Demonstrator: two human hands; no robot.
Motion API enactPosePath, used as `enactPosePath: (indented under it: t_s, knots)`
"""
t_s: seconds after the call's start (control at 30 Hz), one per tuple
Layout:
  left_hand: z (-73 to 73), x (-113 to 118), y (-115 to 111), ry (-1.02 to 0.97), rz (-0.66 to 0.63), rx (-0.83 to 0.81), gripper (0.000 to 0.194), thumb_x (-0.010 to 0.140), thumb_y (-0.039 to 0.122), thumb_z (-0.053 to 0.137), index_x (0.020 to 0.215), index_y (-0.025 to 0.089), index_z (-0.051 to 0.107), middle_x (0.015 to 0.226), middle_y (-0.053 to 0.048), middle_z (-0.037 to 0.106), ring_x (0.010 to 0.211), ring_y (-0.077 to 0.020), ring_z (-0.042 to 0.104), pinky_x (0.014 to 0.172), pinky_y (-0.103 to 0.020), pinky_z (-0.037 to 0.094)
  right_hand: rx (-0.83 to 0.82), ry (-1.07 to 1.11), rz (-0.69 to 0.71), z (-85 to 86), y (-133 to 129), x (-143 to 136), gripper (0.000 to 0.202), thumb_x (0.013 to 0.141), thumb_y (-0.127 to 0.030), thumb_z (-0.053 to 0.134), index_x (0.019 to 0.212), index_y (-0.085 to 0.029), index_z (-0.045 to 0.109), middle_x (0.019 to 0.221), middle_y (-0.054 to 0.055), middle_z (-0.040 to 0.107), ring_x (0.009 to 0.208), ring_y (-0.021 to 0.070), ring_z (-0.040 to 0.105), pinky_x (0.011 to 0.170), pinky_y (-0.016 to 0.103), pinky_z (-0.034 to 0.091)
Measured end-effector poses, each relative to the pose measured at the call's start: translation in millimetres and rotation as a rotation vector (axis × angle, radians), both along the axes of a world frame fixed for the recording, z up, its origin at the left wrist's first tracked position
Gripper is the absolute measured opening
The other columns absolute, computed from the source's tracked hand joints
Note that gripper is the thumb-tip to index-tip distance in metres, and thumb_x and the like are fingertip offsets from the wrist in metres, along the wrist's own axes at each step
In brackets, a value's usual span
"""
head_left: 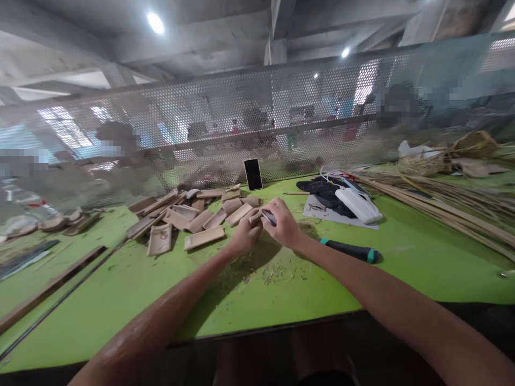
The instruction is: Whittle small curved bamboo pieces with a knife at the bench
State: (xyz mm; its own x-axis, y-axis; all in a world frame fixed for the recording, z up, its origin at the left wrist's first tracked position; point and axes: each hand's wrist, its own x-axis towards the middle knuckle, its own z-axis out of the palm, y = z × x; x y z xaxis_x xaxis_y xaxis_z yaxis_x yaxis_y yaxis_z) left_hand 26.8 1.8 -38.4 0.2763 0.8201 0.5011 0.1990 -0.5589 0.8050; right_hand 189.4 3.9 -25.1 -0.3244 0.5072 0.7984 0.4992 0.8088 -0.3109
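My left hand (244,235) is closed around a small piece of bamboo (255,217) above the green table. My right hand (284,225) meets it, with its fingers closed on a small dark grey flat piece (269,216) held against the bamboo; its exact kind is too blurred to tell. Below both hands, fine shavings (284,271) lie scattered on the table. Just beyond my left hand is a loose heap of curved bamboo pieces (204,237), the nearest within a short reach.
A phone (253,174) leans on the perforated metal screen (225,118). To the right lie a black-and-teal handle (350,250), a white power bank (359,205), black cloth (322,192) and long bamboo strips (442,206). A wooden bar (52,287) rests at left. People sit behind the screen.
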Motion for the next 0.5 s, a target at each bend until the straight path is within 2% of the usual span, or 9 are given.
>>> enactPosePath:
  t_s: [0.13, 0.27, 0.4, 0.5]
  knots:
    - [2.8, 1.8, -0.9, -0.066, 0.035, -0.038, 0.03, 0.078, 0.026, 0.058, 0.106, 0.017, 0.06, 0.096, -0.006, 0.066, 0.092, -0.0225, 0.062, 0.079, -0.033, 0.051, -0.058, -0.071, 0.035, -5.1, 4.0, 1.6, 0.034, 0.092, -0.02, 0.052, 0.124, -0.013, 0.061, 0.117, 0.016, 0.055, 0.111, 0.029, 0.056, 0.099, 0.046, 0.047]
    - [5.8, 5.9, 4.7, -0.049, 0.032, -0.105, 0.026, 0.074, 0.026, 0.062, 0.097, 0.018, 0.057, 0.087, -0.002, 0.063, 0.078, -0.0172, 0.058, 0.07, -0.029, 0.049, -0.075, -0.047, 0.042, -4.9, 8.6, 5.6, 0.036, 0.099, -0.021, 0.042, 0.128, -0.016, 0.063, 0.115, 0.014, 0.056, 0.106, 0.0255, 0.059, 0.097, 0.042, 0.05]
    - [-0.2, 13.3, 10.3, -0.053, -0.008, -0.045, 0.023, 0.073, 0.023, 0.063, 0.095, 0.017, 0.057, 0.089, -0.003, 0.064, 0.082, -0.0179, 0.059, 0.076, -0.031, 0.05, -0.01, -0.097, -0.012, -0.9, 2.5, 8.5, 0.038, 0.102, -0.025, 0.041, 0.129, -0.014, 0.065, 0.113, 0.015, 0.058, 0.106, 0.0274, 0.058, 0.095, 0.043, 0.049]
    - [-8.4, 17.3, 9.4, -0.135, 0.01, 0.037, 0.021, 0.078, 0.02, 0.059, 0.099, 0.018, 0.059, 0.099, -0.006, 0.066, 0.09, -0.02, 0.061, 0.081, -0.034, 0.051, 0.035, -0.177, 0.002, 1.1, -3.5, 7.5, 0.038, 0.103, -0.027, 0.041, 0.131, -0.018, 0.064, 0.117, 0.015, 0.06, 0.109, 0.0284, 0.056, 0.096, 0.044, 0.047]
